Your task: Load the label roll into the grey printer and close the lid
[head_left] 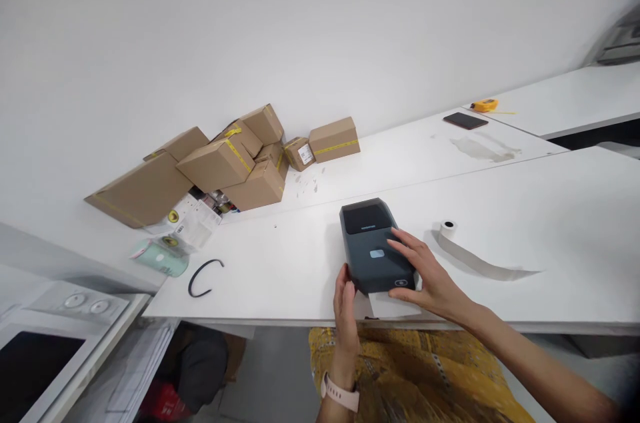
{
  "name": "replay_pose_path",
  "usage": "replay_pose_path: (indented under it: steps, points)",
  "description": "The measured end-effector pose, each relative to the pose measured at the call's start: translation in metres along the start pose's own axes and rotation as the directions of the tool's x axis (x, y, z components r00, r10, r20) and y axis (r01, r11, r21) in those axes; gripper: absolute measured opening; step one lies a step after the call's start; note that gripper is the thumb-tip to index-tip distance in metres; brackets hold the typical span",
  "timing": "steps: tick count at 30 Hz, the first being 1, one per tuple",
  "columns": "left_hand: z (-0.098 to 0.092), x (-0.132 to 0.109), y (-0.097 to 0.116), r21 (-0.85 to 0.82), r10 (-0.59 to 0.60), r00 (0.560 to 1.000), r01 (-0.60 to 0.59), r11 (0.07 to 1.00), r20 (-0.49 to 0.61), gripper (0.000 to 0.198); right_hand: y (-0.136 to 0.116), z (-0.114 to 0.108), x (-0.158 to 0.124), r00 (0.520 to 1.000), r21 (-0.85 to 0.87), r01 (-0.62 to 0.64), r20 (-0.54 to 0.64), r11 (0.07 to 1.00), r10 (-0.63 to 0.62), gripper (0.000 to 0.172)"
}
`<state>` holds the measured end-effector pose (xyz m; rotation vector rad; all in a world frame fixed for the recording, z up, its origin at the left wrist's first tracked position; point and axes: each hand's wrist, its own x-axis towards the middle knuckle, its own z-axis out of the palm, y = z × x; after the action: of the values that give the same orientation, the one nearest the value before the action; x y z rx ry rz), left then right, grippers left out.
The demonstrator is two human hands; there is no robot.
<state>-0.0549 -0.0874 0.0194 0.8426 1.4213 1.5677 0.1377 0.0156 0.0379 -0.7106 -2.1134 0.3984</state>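
A small dark grey box-shaped device (367, 263), which looks like a portable receipt printer, lies on the white table near its front edge. It has a glossy dark window at the far end and a pale button in the middle. My left hand (345, 306) grips its lower left side, with the fingers partly hidden. On the other side, my right hand (425, 273) grips its right edge, fingers over the top and thumb at the near corner. Right of the device stands a paper roll (448, 230), its loose strip trailing right.
Several cardboard boxes (220, 166) are piled at the back left. A mint cylinder (160, 258) and a black curved band (200, 276) lie nearer. A phone (465, 120) and a yellow tape measure (485, 105) rest at the back right. A white microwave (60, 330) stands at the left.
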Motion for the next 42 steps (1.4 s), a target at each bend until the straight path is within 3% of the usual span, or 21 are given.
replay_pose_path:
  steps: [7,11,14,22,30,33,38,42]
  points:
    - [-0.001,-0.003,0.002,0.041,-0.003,1.000,0.002,0.999,0.021,0.063,0.012,0.005,-0.013,0.992,0.086,-0.118,0.043,0.989,0.115,0.104]
    - [0.000,-0.007,0.004,0.070,0.004,1.000,-0.006,0.997,0.028,0.063,0.011,0.013,-0.022,0.962,0.193,-0.273,0.055,0.942,0.267,0.110]
    - [0.003,-0.008,0.007,0.091,0.030,0.999,-0.034,0.995,0.045,0.065,0.011,0.018,-0.027,0.938,0.262,-0.345,0.070,0.901,0.339,0.102]
    - [0.010,-0.002,0.013,0.122,0.083,0.996,-0.087,0.989,0.039,0.070,0.002,0.015,-0.015,0.945,0.227,-0.319,-0.003,0.920,0.328,0.075]
    - [0.016,0.042,0.051,0.070,0.324,0.944,-0.328,0.942,0.062,0.060,-0.002,-0.015,0.058,0.985,-0.001,-0.088,-0.152,0.996,0.087,0.068]
    - [0.018,0.065,0.058,0.062,0.307,0.951,-0.308,0.949,0.016,0.054,0.002,-0.022,0.094,0.976,-0.049,-0.039,-0.217,0.998,0.027,0.057]
    - [0.019,0.094,0.038,0.207,0.150,0.988,-0.138,0.968,-0.043,0.040,0.003,-0.031,0.148,0.950,-0.022,-0.180,-0.265,0.983,0.168,0.042]
    - [0.021,0.099,0.024,0.310,0.142,0.989,-0.126,0.942,-0.029,0.038,0.007,-0.037,0.185,0.922,0.046,-0.316,-0.221,0.948,0.318,0.046]
